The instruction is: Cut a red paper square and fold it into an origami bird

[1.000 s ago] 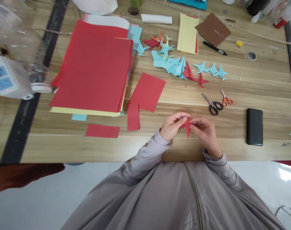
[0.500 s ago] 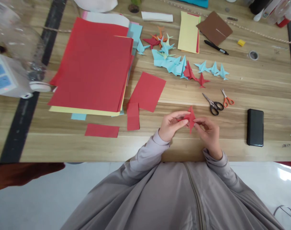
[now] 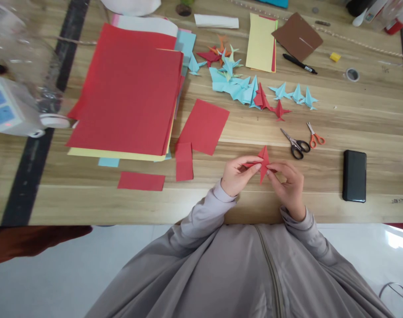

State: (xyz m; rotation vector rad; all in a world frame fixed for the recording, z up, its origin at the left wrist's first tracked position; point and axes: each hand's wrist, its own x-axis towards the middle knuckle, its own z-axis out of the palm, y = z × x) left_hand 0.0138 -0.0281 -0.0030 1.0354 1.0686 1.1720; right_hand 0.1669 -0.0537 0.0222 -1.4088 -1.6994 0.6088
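Note:
A red origami crane (image 3: 264, 164) is held between my two hands near the table's front edge, its pointed wings sticking out toward and away from me. My left hand (image 3: 238, 173) pinches it from the left, thumb below and fingers above. From the right, my right hand (image 3: 287, 183) grips its other side between thumb and fingertips. Part of the folded paper is hidden under my fingers. Just beyond my right hand lie black-handled scissors (image 3: 296, 145) and small orange-handled scissors (image 3: 314, 136).
Red paper sheets (image 3: 131, 92) are stacked at left, with cut red pieces (image 3: 204, 127) beside them. Folded blue cranes (image 3: 234, 88) and red ones (image 3: 279, 110) lie farther back. A black phone-like object (image 3: 354, 176) rests at right; a pen (image 3: 299, 64) lies near brown paper (image 3: 297, 37).
The crane has tilted slightly in my fingers, its near wing tip shifting a little to the left. Both hands keep their pinch on it.

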